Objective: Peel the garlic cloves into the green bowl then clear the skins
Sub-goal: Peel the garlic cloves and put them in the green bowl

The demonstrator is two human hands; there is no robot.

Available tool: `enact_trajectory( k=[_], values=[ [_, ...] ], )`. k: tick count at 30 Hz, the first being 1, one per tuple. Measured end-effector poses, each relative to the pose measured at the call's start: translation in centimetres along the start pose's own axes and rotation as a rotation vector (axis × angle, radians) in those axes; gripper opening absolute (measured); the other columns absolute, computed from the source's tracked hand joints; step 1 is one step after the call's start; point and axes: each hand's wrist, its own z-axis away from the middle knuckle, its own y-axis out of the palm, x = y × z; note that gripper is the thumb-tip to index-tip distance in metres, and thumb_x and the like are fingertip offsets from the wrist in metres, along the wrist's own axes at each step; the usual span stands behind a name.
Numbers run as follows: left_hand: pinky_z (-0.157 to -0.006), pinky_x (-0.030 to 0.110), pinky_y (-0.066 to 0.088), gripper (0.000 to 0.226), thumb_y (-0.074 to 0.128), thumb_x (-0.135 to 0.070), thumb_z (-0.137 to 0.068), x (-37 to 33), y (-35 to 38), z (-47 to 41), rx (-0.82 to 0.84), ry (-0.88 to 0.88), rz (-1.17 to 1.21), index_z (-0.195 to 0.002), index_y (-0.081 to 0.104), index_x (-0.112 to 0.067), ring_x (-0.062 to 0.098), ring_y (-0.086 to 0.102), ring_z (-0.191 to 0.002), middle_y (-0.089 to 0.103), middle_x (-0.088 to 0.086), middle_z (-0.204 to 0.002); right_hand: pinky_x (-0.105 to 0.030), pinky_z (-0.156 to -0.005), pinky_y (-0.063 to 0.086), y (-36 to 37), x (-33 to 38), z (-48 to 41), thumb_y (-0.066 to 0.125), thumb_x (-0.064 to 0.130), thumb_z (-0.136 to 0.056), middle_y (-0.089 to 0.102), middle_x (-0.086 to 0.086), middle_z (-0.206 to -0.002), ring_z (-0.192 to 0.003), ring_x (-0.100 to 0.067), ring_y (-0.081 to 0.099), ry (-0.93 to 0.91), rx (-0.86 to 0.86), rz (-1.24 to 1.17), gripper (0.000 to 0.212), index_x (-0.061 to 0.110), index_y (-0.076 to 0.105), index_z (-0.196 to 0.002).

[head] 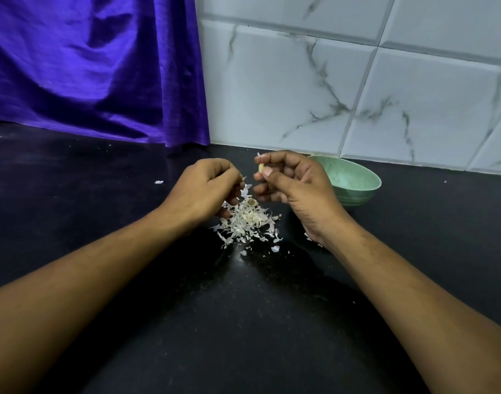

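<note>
On the black counter [101,223], the green bowl [354,180] sat at two o'clock from the pile of skins [243,223], its contents unclear. The left hand [206,186] pinched a skin scrap [244,178] above the pile; the right hand [295,183] gripped a part-peeled clove [261,167] at twelve o'clock. Peeling looked well along — clearing the skins remained.

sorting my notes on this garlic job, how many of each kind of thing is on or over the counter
left hand and right hand: 2
green bowl: 1
garlic clove, pinched in the right hand: 1
pile of skins: 1
purple cloth: 1
total: 6
</note>
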Motion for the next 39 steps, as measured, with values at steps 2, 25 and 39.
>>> enact_trajectory(
  k=[2, 25, 39],
  values=[
    [-0.07, 0.051, 0.065, 0.026, 0.063, -0.026, -0.099, 0.1, -0.1, 0.0, 0.003, 0.033, -0.045, -0.081, 0.069, -0.009, 0.015, 0.068, -0.072, 0.07, 0.006, -0.074, -0.031, -0.069, 0.063, 0.1, -0.1, 0.0, 0.061, 0.0, -0.1, 0.074, -0.009, -0.09, -0.074, -0.019, 0.071, 0.015, 0.02, 0.007, 0.018, 0.005, 0.07, -0.115],
    [-0.067, 0.031, 0.062, 0.013, 0.074, -0.031, -0.093, 0.0, -0.3, 0.0, -0.03, 0.138, -0.314, -0.085, 0.08, -0.024, 0.01, 0.074, -0.067, 0.077, -0.005, -0.074, -0.047, -0.072, 0.063, 0.1, -0.6, 0.0, 0.077, 0.002, -0.088, 0.077, -0.013, -0.079, -0.074, -0.028, 0.077, -0.082, -0.019, 0.313, 0.006, 0.006, 0.075, -0.091],
    [-0.059, 0.031, 0.057, 0.02, 0.072, -0.004, -0.089, 0.0, 1.0, 0.3, -0.093, -0.049, 0.182, -0.069, 0.07, -0.006, 0.017, 0.061, -0.063, 0.07, 0.013, -0.07, -0.031, -0.068, 0.062, 1.3, -1.0, 0.1, 0.073, -0.009, -0.087, 0.073, -0.019, -0.076, -0.069, -0.026, 0.07, -0.079, -0.067, 0.042, 0.009, -0.001, 0.073, -0.09]
  ],
)
